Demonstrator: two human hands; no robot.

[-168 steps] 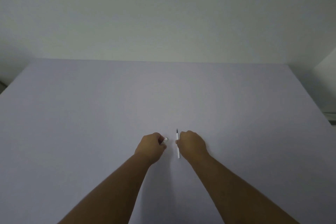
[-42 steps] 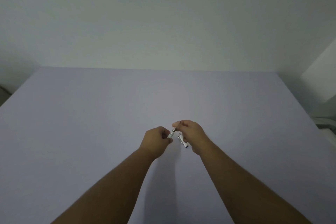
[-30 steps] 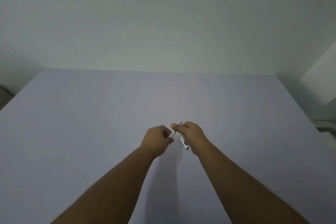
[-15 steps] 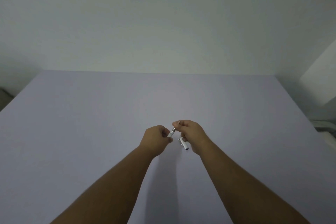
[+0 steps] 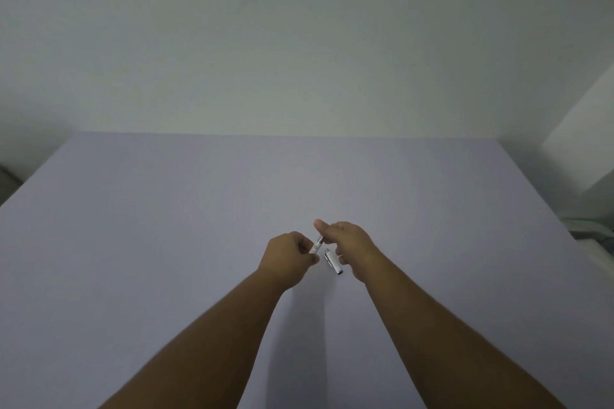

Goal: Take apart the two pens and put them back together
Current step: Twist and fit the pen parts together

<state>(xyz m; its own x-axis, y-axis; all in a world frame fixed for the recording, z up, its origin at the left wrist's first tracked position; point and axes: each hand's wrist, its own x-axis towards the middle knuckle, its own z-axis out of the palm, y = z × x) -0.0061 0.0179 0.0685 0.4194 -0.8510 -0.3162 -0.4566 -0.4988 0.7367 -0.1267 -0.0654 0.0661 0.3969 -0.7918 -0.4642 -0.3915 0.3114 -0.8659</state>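
- Slim silver pen barrel [image 5: 316,245], pinched between my left hand [image 5: 288,259] and my right hand [image 5: 349,244]: looks like metal, smooth, with a bright sheen.
- Short silver pen cap [image 5: 333,262] below my right fingers: same shiny metallic look, glossy.
- Broad pale lilac tabletop [image 5: 166,226]: matt, even, no glare.

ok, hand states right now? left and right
Left hand: closed on the pen part.
Right hand: closed, pinching the same part's far end; silver cap lies under it.
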